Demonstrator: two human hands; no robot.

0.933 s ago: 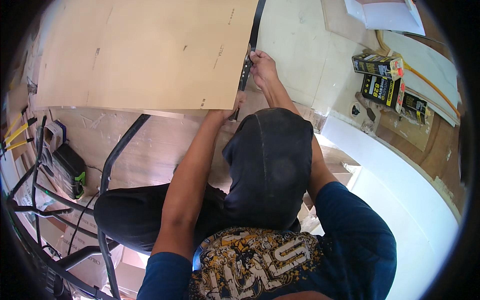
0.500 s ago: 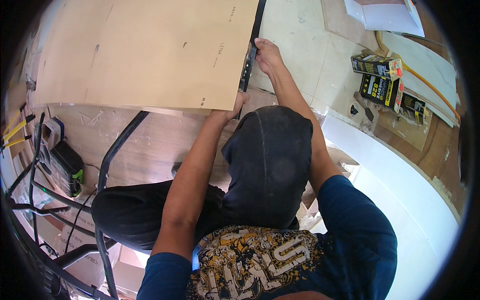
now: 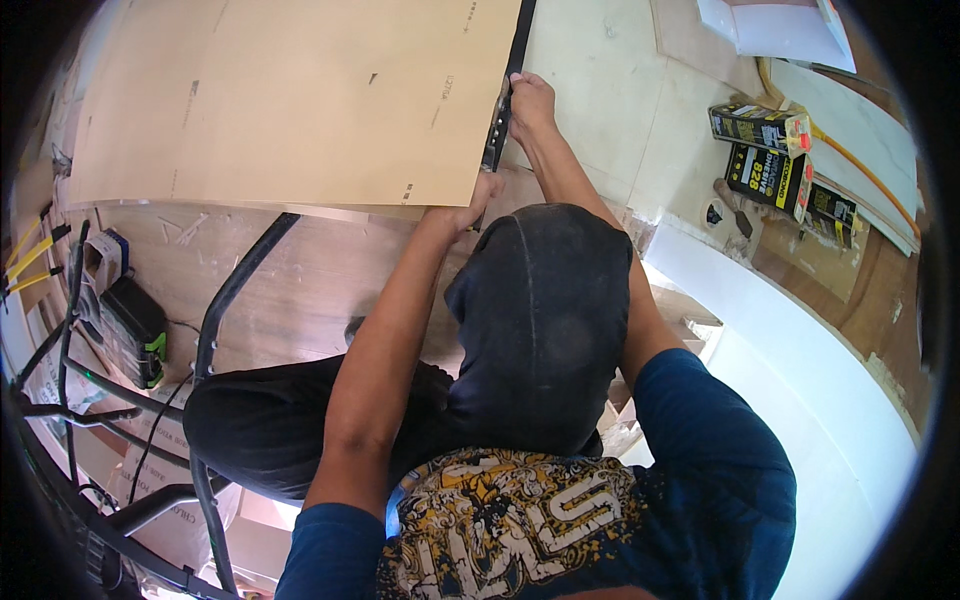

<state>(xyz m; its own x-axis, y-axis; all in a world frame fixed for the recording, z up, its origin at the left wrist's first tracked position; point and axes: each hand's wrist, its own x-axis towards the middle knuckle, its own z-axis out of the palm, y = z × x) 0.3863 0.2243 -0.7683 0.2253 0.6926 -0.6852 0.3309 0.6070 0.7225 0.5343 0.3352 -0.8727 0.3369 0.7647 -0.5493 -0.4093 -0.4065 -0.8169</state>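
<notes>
A large tan sheet (image 3: 280,100) fills the upper left, with a black strip (image 3: 520,40) along its right edge and a darker piece with several silver spots (image 3: 498,128) on that edge, too small to identify. My right hand (image 3: 532,105) grips the strip partway up, its thumb and fingers closed at the edge. Lower down, at the sheet's near corner, my left hand (image 3: 470,203) has its fingers curled round the lower end of the strip, partly under the sheet. My dark-trousered raised knee (image 3: 535,310) sits between my forearms, just below both hands.
Several adhesive cans (image 3: 762,175) lie at right beside an orange hose (image 3: 870,180) and a scraper (image 3: 735,210). A white curved surface (image 3: 780,360) runs down the right. Black bent tubing (image 3: 235,280), a black-and-green case (image 3: 135,315) and yellow bars (image 3: 25,255) are at left.
My right hand has moved a little up the strip, away from my body. My left hand stays at the near corner. The whole view has shifted slightly.
</notes>
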